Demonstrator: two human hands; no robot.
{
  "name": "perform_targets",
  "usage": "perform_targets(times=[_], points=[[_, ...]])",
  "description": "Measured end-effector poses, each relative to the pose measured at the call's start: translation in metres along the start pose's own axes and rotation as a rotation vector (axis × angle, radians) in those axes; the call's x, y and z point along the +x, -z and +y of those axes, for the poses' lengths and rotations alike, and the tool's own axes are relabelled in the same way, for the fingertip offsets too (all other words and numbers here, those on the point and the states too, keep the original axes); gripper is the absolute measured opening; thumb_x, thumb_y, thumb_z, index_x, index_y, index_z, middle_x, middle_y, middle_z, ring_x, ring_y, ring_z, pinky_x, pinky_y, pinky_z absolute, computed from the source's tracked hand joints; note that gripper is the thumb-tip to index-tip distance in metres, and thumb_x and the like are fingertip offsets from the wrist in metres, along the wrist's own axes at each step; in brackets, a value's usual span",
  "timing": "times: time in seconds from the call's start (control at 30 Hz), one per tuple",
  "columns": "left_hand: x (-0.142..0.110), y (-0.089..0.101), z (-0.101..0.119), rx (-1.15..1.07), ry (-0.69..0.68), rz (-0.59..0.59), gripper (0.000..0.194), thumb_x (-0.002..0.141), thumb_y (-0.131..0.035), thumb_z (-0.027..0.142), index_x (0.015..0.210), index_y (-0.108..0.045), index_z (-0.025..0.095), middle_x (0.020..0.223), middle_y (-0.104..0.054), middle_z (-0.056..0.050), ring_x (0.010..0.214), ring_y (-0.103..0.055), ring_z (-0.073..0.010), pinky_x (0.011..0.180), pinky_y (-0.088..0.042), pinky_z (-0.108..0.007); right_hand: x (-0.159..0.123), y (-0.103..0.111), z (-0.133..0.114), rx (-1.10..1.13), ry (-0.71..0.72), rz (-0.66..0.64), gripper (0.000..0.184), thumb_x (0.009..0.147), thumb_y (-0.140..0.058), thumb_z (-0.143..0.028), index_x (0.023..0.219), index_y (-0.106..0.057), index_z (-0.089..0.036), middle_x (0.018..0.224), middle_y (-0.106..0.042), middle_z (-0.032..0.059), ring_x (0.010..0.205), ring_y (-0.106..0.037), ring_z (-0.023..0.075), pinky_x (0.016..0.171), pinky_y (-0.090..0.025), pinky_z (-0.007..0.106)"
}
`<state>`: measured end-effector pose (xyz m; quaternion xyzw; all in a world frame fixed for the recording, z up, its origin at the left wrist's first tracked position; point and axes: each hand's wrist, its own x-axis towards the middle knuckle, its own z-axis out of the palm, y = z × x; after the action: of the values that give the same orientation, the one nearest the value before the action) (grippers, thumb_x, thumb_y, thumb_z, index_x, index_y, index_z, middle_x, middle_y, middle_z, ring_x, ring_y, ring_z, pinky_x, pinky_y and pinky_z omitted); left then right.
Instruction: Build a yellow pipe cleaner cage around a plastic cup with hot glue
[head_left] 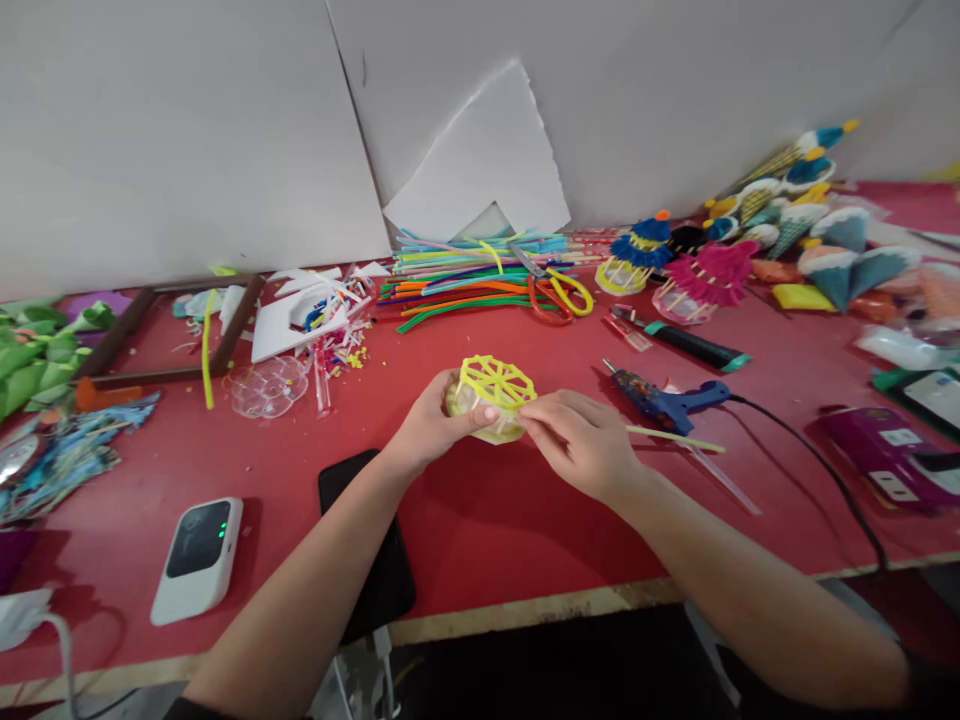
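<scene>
Yellow, the frame (496, 381) is grasped in your left hand (435, 422). Your right hand (583, 440) pinches its right side between fingertips.

A small round craft piece (496, 384) sits between the two hands, above the front half of the red counter (517, 540). Its top is a bright yellow wheel, flat and open, with spokes running from the centre to a many-sided rim. Short pale sticks show beneath it, above a pale yellow, partly see-through base (501, 435). The piece is roughly upright, wheel uppermost. A thumb crosses its front, and fingertips hide its lower right edge. Whether the base touches the counter cannot be told.
</scene>
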<state>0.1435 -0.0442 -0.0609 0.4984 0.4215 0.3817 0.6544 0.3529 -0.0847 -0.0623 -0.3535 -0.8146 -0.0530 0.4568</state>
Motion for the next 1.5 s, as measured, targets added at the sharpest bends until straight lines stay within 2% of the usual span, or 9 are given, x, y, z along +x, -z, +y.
perform_targets(times=[0.3,0.6,0.7,0.83,0.97,1.03,1.17,1.27,1.5], points=[[0.004,0.001,-0.005,0.008,0.005,-0.048,0.086,0.058,-0.100,0.053,0.123,-0.059,0.017,0.130,-0.072,-0.018,0.120,-0.072,-0.0352,0.100,-0.061,-0.045,-0.003,0.005,-0.003,-0.044,-0.080,-0.016,0.016,0.096,-0.063,-0.010,0.098,-0.068,-0.025,0.076,-0.075,-0.0003,0.067,-0.071,0.0146,0.066,-0.058,0.026],[0.004,-0.002,-0.014,0.221,-0.124,0.091,0.096,0.071,-0.088,0.064,0.138,-0.038,0.015,0.136,-0.066,-0.023,0.122,-0.070,-0.0352,0.105,-0.058,-0.052,-0.001,0.005,-0.003,-0.058,-0.105,0.013,0.017,0.094,-0.065,-0.008,0.100,-0.068,-0.023,0.088,-0.074,0.0031,0.081,-0.072,0.0155,0.070,-0.059,0.027],[0.002,0.001,-0.014,0.364,-0.179,0.100,0.088,0.082,-0.080,0.062,0.142,-0.036,0.016,0.134,-0.066,-0.022,0.122,-0.070,-0.0350,0.106,-0.056,-0.055,-0.001,0.003,-0.002,-0.057,-0.121,0.014,0.017,0.094,-0.064,-0.009,0.098,-0.069,-0.025,0.087,-0.072,0.0023,0.078,-0.071,0.0151,0.069,-0.058,0.028],[0.003,0.006,-0.016,0.589,-0.279,0.136,0.083,0.085,-0.075,0.062,0.143,-0.038,0.015,0.147,-0.053,-0.027,0.142,-0.053,-0.0411,0.117,-0.044,-0.063,-0.003,0.000,-0.001,-0.087,-0.130,-0.008,0.015,0.095,-0.063,-0.011,0.095,-0.071,-0.023,0.086,-0.072,0.0025,0.072,-0.068,0.0134,0.066,-0.055,0.027],[0.003,0.007,-0.014,0.589,-0.407,0.082,0.073,0.091,-0.069,0.056,0.146,-0.035,0.021,0.158,-0.043,-0.022,0.151,-0.045,-0.0344,0.117,-0.046,-0.052,-0.007,-0.004,0.002,-0.100,-0.144,-0.048,0.016,0.097,-0.062,-0.014,0.091,-0.073,-0.023,0.086,-0.073,0.0030,0.076,-0.069,0.0147,0.068,-0.056,0.028],[0.001,0.006,-0.010,0.666,-0.532,0.108,0.061,0.093,-0.070,0.048,0.142,-0.044,0.024,0.157,-0.047,-0.017,0.151,-0.044,-0.0311,0.118,-0.046,-0.049,-0.008,-0.005,0.003,-0.093,-0.148,-0.073,0.017,0.099,-0.061,-0.016,0.093,-0.075,-0.023,0.087,-0.074,0.0039,0.080,-0.070,0.0161,0.071,-0.057,0.028],[-0.001,0.006,-0.006,0.986,-0.713,0.100,0.020,0.096,-0.070,0.034,0.113,-0.069,0.025,0.150,-0.056,-0.011,0.144,-0.050,-0.0315,0.119,-0.041,-0.053,-0.009,-0.002,0.010,-0.073,-0.139,-0.162,0.019,0.101,-0.059,-0.019,0.092,-0.076,-0.022,0.089,-0.075,0.0053,0.083,-0.070,0.0175,0.074,-0.057,0.030],[-0.001,0.006,-0.008,1.107,-0.731,0.067,0.015,0.095,-0.071,0.030,0.109,-0.073,0.025,0.149,-0.057,-0.013,0.140,-0.052,-0.0333,0.113,-0.044,-0.053,-0.008,0.004,0.018,-0.044,-0.128,-0.231,0.018,0.101,-0.060,-0.020,0.092,-0.075,-0.021,0.091,-0.075,0.0062,0.084,-0.071,0.0189,0.074,-0.056,0.031],[-0.005,0.001,-0.005,1.134,-0.703,0.027,0.016,0.093,-0.059,0.019,0.106,-0.067,0.022,0.144,-0.058,-0.015,0.140,-0.052,-0.0331,0.114,-0.042,-0.054,-0.009,0.006,0.021,0.045,-0.201,-0.213,0.008,0.097,-0.067,-0.019,0.092,-0.073,-0.022,0.089,-0.076,0.0042,0.083,-0.071,0.0179,0.074,-0.056,0.029]])
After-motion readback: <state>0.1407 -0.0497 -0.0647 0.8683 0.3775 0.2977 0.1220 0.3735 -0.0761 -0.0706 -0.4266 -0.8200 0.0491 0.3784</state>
